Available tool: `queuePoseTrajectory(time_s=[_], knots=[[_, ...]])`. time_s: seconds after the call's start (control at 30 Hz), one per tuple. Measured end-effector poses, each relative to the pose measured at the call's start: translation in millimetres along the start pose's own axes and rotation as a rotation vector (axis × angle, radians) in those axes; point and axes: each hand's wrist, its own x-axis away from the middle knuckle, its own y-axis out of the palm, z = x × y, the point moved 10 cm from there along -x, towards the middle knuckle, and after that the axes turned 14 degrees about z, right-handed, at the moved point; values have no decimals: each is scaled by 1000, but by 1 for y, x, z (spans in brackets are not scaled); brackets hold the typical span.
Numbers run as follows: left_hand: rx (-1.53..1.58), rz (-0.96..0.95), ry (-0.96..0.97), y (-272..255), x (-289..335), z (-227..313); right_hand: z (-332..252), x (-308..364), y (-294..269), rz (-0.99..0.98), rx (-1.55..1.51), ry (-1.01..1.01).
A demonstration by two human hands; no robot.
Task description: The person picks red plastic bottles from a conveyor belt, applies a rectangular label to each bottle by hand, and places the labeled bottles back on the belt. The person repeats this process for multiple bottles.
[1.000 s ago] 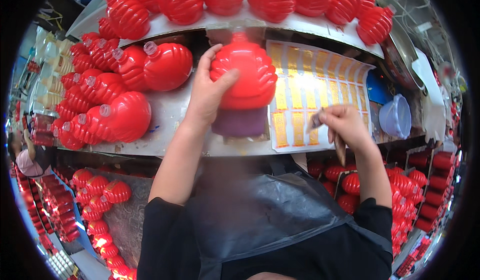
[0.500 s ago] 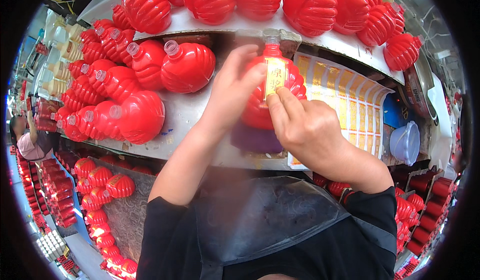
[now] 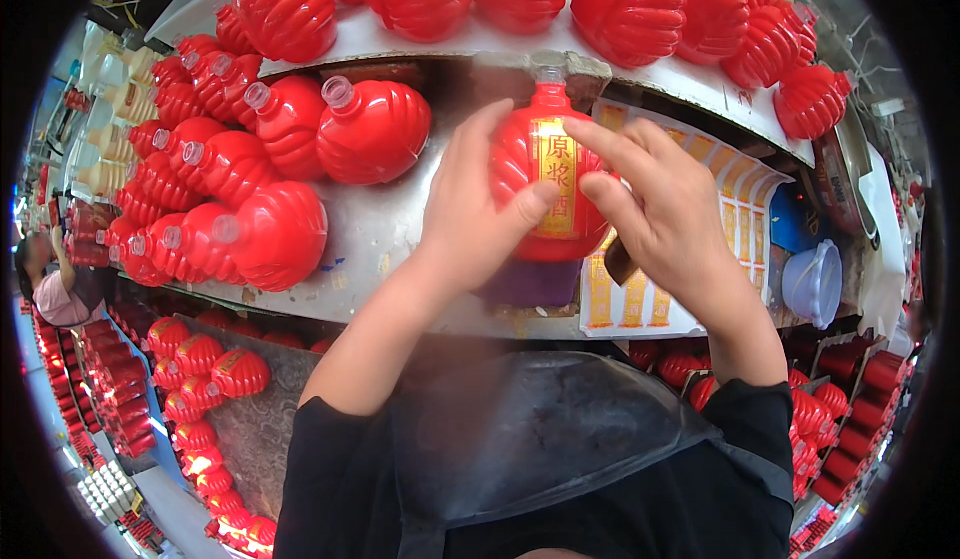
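A red ribbed bottle (image 3: 515, 169) with a clear neck stands tilted before me on a purple pad (image 3: 545, 287). A gold label with red characters (image 3: 556, 184) lies on its front. My left hand (image 3: 468, 199) grips the bottle's left side, its thumb on the label's left edge. My right hand (image 3: 665, 194) is at the bottle's right side, index finger at the label's upper edge and thumb spread apart. From beneath its palm a dark brown flat piece (image 3: 621, 261) sticks out, seemingly held by the curled fingers, which are partly hidden.
A sheet of gold labels (image 3: 632, 309) lies right of the bottle, with a pale blue bucket (image 3: 811, 284) beyond. Several red bottles (image 3: 375, 134) crowd the left, and more line a white shelf (image 3: 540, 44) at the back. At far left a person (image 3: 60, 289) stands.
My right hand has moved from pinching the label's lower part up to its top right, fingers spread. The label shows fully now, and the brown piece has come into view.
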Motion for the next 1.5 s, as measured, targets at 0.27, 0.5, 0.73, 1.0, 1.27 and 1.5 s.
queuePoseTrajectory(time_s=[0.27,0.5,0.73,1.0,1.27,1.5], knots=[[-105,21,59,3,5,10,35,-8,27,-43,-126,176],[-42,14,27,4,7,2,43,-7,30,-84,-130,109],[275,-7,-115,1,12,-15,61,24,27,-165,-446,487],[319,31,-243,10,16,-17,44,30,25,19,-202,358],[287,36,-237,8,15,-16,44,29,22,-6,-112,341],[280,27,-261,8,16,-16,45,31,27,5,-179,351]])
